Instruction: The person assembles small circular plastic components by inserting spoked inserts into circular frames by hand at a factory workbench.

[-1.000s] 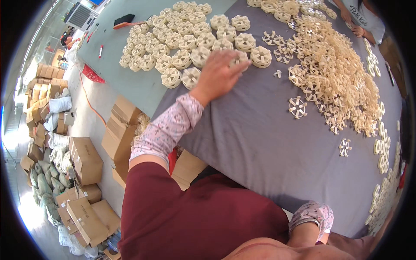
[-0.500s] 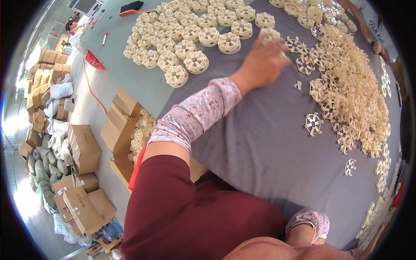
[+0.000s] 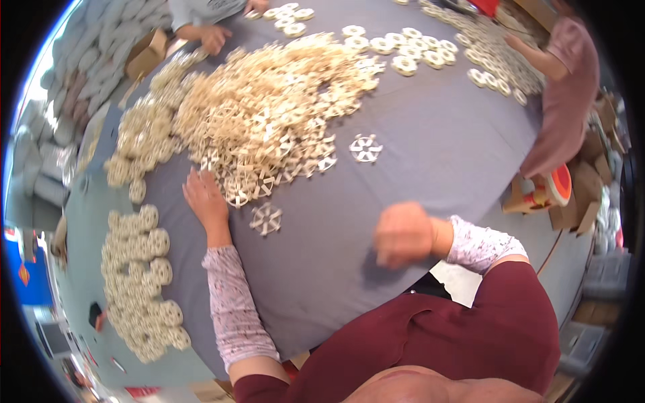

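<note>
The cream spoked pieces [image 3: 255,114] look like light, stiff plastic, probably a little slick and liable to snag or snap at the thin spokes, so the rim or hub seems the best hold. They are flat, pale wheels with tabbed arms, heaped on the far left of the grey-covered counter [image 3: 316,269], one loose piece [image 3: 267,219] lying just nearer. The left hand [image 3: 207,199] has its fingers slightly spread at the heap's near-left edge; the right hand [image 3: 404,235] is blurred, so I cannot tell whether it pinches anything.

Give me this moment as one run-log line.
left hand: at edge of pale parts pile | right hand: blurred, over grey cloth | right of left hand: loose wheel
</note>
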{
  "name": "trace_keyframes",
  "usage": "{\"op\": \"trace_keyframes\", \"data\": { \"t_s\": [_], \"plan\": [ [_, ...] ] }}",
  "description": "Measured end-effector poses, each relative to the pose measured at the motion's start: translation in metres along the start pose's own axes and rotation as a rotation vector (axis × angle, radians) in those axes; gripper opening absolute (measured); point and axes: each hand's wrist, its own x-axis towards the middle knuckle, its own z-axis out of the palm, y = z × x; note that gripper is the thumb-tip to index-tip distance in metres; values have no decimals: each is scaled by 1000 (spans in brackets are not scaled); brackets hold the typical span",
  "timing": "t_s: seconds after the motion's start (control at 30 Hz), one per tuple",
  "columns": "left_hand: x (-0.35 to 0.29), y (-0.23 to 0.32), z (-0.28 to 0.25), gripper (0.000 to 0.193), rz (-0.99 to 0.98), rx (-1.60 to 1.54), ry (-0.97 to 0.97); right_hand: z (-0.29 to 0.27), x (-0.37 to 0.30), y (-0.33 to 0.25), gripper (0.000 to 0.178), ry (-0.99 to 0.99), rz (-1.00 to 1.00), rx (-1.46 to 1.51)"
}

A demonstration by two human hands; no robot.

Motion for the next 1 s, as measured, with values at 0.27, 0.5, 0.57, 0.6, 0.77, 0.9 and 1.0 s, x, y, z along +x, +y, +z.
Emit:
{"op": "trace_keyframes", "data": {
  "t_s": [0.27,0.5,0.57,0.6,0.77,0.9,1.0],
  "plan": [
    [1,78,-24,60,-327,-252,124,-181,-105,150,34,268,845,-1104],
    [-13,50,-37,52,-112,3,293,-359,-178,272,45,433,954,-1488],
    [-15,35,-53,53,-206,14,243,-372,-188,277,46,538,1059,-1727],
    [-14,33,-54,53,-195,0,230,-390,-208,265,50,521,1120,-1866],
    [-8,46,-50,57,-240,-88,193,-483,-328,159,64,634,1500,-2013],
    [-14,28,-36,61,-276,-108,133,-530,-364,122,70,773,1718,-1538],
    [-13,25,-26,57,-301,-69,165,-532,-363,132,69,596,1652,-1374]
  ]
}}
